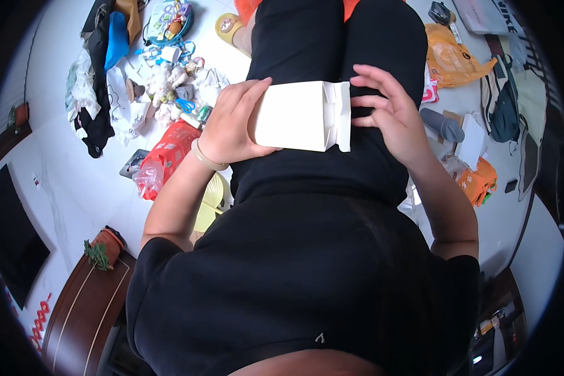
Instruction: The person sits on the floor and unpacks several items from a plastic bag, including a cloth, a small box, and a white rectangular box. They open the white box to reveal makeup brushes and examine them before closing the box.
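Observation:
A plain white cardboard box lies on its side above my lap, its flap end turned to the right. My left hand grips the box's closed end, thumb along the lower edge and fingers over the upper one. At the other end the end flaps are unfolded and stand out. Close beside them is my right hand, fingers spread and holding nothing; whether a fingertip touches the flap edge is hard to tell. Beneath the box are my black trousers.
On the left floor are a red patterned bag, plush toys, a blue basket of small items and black clothing. To the right lie an orange plastic bag, a grey roll and a dark green bag.

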The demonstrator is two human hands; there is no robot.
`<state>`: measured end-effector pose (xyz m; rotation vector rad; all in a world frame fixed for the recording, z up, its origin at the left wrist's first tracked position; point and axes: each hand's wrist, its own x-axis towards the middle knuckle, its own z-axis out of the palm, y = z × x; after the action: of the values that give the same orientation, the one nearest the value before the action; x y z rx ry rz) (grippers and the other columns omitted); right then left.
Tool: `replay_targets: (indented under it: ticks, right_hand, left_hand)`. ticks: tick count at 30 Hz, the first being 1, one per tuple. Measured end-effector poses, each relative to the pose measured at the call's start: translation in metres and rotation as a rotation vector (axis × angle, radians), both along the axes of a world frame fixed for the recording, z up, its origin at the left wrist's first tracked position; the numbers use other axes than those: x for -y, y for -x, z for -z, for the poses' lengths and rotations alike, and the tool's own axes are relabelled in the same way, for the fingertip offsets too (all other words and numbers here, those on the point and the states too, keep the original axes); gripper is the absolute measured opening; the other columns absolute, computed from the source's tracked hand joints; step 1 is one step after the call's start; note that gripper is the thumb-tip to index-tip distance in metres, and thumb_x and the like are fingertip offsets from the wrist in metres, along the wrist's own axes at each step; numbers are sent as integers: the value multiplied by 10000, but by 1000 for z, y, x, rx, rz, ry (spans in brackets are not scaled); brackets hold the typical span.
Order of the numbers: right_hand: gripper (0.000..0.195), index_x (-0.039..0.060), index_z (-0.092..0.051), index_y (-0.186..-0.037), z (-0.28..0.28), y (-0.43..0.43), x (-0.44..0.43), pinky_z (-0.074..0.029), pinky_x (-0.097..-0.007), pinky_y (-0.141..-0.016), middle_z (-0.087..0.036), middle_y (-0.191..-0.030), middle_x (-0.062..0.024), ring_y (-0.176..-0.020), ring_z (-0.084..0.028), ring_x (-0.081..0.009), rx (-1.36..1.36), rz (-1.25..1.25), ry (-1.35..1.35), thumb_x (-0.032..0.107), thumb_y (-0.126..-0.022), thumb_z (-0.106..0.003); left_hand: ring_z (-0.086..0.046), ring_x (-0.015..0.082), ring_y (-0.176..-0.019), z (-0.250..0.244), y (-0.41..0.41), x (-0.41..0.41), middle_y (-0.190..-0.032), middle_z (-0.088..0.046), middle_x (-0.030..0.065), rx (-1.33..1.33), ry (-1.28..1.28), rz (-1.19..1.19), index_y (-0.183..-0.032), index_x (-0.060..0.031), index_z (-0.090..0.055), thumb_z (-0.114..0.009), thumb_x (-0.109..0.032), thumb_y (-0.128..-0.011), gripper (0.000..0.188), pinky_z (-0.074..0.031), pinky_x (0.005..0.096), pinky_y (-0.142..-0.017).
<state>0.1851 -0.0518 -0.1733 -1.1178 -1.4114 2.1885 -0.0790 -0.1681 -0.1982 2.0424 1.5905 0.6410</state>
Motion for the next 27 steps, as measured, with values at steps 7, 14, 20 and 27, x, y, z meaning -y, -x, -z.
replay_targets:
  ticks: [7,14,20,27]
  right_hand:
    - [698,97,-221,-1406,-11,22,22,-486,-308,-816,-537,-1131,-173,-979,-584,-202,31,-97,-246,22,-804,-568]
    - [484,79,-454,-1267,6,21,21,-435,-329,-905,-525,-1174,-133,-1089,-520,-216,-7,10,-534,-74,-809,-485]
    - [333,63,-623,-919,-17,24,28,-341,-506,-985,-587,-1029,-68,-1075,-519,-261,112,-224,-1416,82,-595,-699]
    - [152,85,-547,-709,-11,19,34,-427,-373,-929,-576,-837,-32,-829,-579,-188,-53,-191,-1658,148,-666,-679]
  left_hand:
    - [-496,336,-1040,14,0,8,-1139,-499,183,66,-105,-66,-1267,11,-410,-816,-345,-538,907,-398,402,-893]
    - [-498,351,-1064,26,2,19,-1175,-495,196,190,-157,-133,-1260,41,-389,-800,-261,-510,907,-398,406,-915]
    - [-492,316,-1062,27,0,22,-1157,-484,188,175,-150,-136,-1261,60,-377,-829,-292,-525,933,-380,382,-923]
    - [-492,319,-1056,25,-2,19,-1150,-486,185,174,-103,-178,-1264,51,-374,-829,-293,-531,929,-381,385,-921]
